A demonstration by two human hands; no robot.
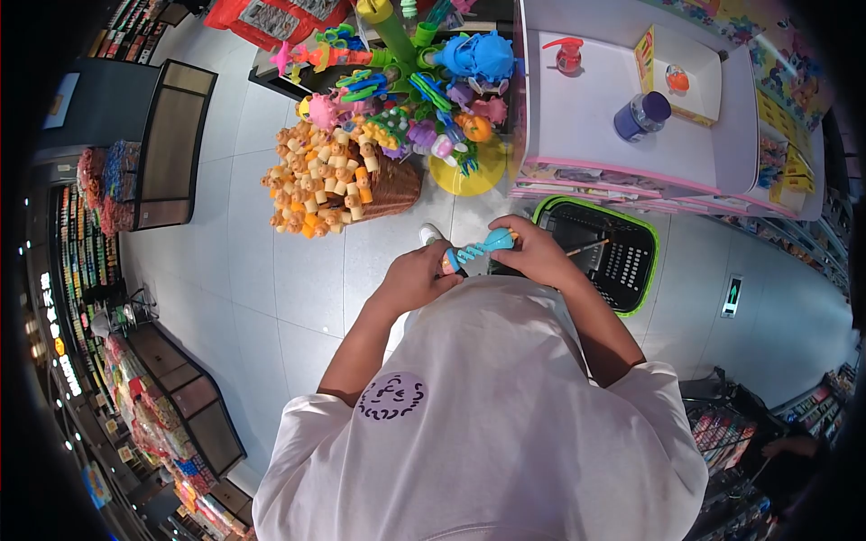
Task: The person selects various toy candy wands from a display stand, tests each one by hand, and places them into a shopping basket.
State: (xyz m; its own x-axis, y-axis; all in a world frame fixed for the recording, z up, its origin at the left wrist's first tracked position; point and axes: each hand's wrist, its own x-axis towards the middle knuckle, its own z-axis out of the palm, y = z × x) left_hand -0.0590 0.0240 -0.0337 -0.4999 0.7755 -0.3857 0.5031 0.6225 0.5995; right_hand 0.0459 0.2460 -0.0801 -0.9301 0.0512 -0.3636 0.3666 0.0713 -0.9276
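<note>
well left of the green-rimmed shopping basket, a wicker basket brims with orange-and-cream toys. nearer the shopping basket, a shopper's left hand is clamped on the banded end of a blue spiral toy. the toy bridges both hands, just left of the shopping basket, where the right hand pinches its rounded end. the step appears to be two-handed handling; any next move would call for steady, matched grips.

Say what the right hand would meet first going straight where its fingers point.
Past the blue toy it holds, the right hand would probably meet the left hand, at the toy's other end; depth is unclear.
</note>
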